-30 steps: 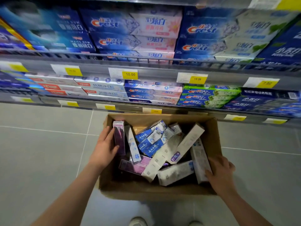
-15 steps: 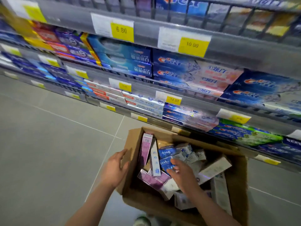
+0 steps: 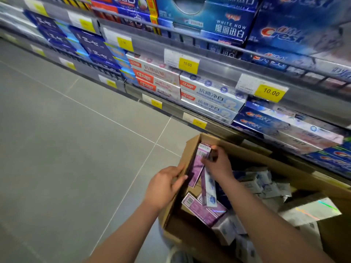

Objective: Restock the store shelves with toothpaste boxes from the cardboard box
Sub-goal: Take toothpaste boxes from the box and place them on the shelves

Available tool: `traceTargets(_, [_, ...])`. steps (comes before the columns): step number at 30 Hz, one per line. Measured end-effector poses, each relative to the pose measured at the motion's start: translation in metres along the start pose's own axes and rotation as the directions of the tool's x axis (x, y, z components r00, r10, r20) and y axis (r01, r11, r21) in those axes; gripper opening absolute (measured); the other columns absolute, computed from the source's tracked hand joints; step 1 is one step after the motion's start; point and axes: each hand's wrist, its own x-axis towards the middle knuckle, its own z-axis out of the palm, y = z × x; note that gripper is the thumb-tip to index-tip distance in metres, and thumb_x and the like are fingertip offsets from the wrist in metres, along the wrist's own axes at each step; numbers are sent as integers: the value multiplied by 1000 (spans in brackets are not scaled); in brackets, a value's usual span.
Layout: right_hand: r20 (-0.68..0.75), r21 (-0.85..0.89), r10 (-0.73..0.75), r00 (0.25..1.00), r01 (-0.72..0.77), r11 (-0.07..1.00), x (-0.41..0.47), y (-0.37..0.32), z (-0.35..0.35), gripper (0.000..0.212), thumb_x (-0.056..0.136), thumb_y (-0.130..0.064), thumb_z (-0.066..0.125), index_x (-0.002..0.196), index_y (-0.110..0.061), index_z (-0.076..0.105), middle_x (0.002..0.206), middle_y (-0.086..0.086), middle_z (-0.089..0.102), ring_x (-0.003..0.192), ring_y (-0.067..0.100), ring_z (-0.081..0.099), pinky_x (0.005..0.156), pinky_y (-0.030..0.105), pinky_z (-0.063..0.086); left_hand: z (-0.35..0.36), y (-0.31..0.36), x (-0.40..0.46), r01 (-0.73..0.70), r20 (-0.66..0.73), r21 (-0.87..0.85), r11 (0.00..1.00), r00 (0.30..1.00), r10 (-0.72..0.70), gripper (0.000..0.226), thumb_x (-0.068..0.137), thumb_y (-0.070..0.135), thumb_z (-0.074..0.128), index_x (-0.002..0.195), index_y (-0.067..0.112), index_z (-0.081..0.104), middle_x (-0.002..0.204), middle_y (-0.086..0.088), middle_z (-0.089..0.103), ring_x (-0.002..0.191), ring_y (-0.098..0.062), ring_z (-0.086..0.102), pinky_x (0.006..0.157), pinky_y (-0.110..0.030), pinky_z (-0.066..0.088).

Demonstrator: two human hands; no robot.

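Observation:
An open cardboard box (image 3: 250, 150) stands on the floor against the shelves, holding several toothpaste boxes in purple, white and blue. My right hand (image 3: 218, 164) reaches into its left end and grips the top of an upright purple toothpaste box (image 3: 197, 168). My left hand (image 3: 163, 185) holds the box's left wall from outside, thumb over the rim. A white and blue toothpaste box (image 3: 209, 188) leans beside the purple one. The store shelves (image 3: 214, 67) above are stocked with rows of toothpaste boxes.
Grey floor tiles (image 3: 66, 149) spread to the left. Yellow price tags (image 3: 270, 92) line the shelf edges. White and red boxes (image 3: 209, 93) and blue Crest boxes (image 3: 266, 120) fill the lower shelf just above the carton. Part of a shoe (image 3: 176, 255) shows below the carton.
My right hand has moved from the middle of the carton to its left end and taken hold of the upright purple box. The view has swung left and closer to the shelves.

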Motion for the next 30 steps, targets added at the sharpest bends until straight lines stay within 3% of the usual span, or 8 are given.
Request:
traceTargets(6, [28,78,-41,999,39,996,4,3,-1,32,82,-8,66,102,-18,43,88,-10,52,96,17,52,82,26,37,0,5,-1,-13,0,8,1000,1000,13,54,87,56,33,133,31,46,109,6,66,94,-8,59,75,-20,47])
traceTargets(9, [71,-15,-95,993,96,995,2,9,4,44,80,-11,68,121,-12,50,106,1,55,102,20,56,85,27,42,4,2,-1,-38,-15,10,999,999,38,55,87,57,34,134,30,45,109,5,66,93,-8,59,75,-19,47])
traceTargets(13, [66,-76,-150,986,155,985,-21,12,-19,38,80,-15,69,116,-11,57,106,2,51,99,15,53,81,21,36,-2,14,-3,9,3,16,1000,1000,-9,51,90,43,48,138,26,40,124,-2,58,112,-18,54,92,-29,44])
traceTargets(17, [125,155,-116,985,96,983,-66,-4,-86,42,78,-11,70,117,-17,56,98,-5,57,85,0,55,68,3,44,-13,58,0,-32,76,42,999,997,28,76,81,33,66,144,22,26,143,-2,38,131,-18,35,108,-25,25])
traceTargets(21, [197,262,-62,979,8,965,-112,-4,-138,40,77,-5,69,111,-23,58,103,0,64,87,11,64,74,17,54,-7,108,9,-102,196,-27,994,975,105,53,79,24,68,129,26,49,128,0,56,119,-19,50,99,-29,40])
traceTargets(24, [237,220,-2,972,-51,974,-136,6,-160,32,81,-12,67,108,-26,56,112,-2,60,102,17,61,86,32,51,3,134,7,-199,236,88,976,956,174,43,80,21,64,122,26,55,122,-1,59,113,-22,53,94,-34,44])
traceTargets(28, [39,114,93,995,-97,989,-154,36,-171,30,75,-28,73,102,-27,60,104,1,64,96,18,63,83,35,55,30,155,-7,-253,290,118,960,934,210,50,84,20,60,131,26,46,134,0,48,120,-18,47,101,-25,34])
traceTargets(30, [-31,124,94,995,-90,988,-161,57,-177,30,75,-24,74,101,-31,60,108,1,62,94,12,61,73,23,53,47,152,-13,-160,252,55,986,957,141,52,83,20,63,131,24,44,134,2,46,122,-16,46,100,-22,33])
